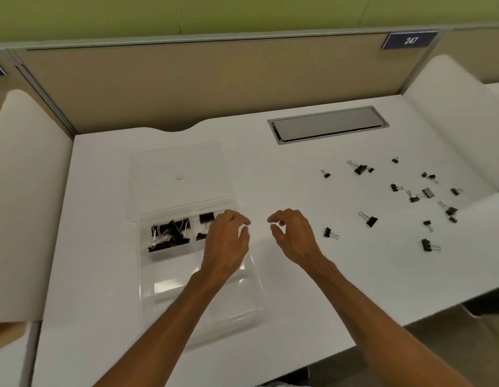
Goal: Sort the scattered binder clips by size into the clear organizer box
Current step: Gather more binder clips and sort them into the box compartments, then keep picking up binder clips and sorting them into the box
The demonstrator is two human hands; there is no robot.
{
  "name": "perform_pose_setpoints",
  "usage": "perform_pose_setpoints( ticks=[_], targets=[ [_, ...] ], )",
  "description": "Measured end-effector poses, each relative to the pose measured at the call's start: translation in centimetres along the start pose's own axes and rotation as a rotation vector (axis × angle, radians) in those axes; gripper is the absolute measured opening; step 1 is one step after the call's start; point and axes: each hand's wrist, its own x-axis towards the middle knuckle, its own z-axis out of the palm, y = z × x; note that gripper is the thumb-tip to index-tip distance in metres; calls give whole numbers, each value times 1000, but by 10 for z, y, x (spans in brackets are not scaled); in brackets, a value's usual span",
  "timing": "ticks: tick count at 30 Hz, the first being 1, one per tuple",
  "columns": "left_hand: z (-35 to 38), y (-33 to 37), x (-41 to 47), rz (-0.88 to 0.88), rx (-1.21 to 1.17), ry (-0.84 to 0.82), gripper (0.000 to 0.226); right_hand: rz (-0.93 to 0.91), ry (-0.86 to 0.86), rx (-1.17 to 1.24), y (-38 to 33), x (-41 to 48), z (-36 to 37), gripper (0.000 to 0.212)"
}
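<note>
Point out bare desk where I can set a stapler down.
Bare: the strip between the open lid and the scattered clips; the near edge in front of those clips; the margin left of the organizer box. Crowded: the right half, among the clips.

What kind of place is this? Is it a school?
Most likely an office or study cubicle. A white desk is fenced in by tan partition walls, one carries a numbered sign reading 247, and a metal hatch is set into the desk top. The binder clips fit too.
</note>
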Motion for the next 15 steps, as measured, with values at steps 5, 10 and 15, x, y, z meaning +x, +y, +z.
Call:
perform_pose_setpoints(
  ticks=[5,10,15],
  targets=[
    [30,38,-15,4,-22,-62,16,55,36,41,36,-36,-30,18],
    [66,82,-38,-16,-23,-118,17,114,73,100,77,-78,-66,16],
    [109,139,-67,-44,-36,-160,20,159,106,95,126,-125,-107,16]
  ],
)
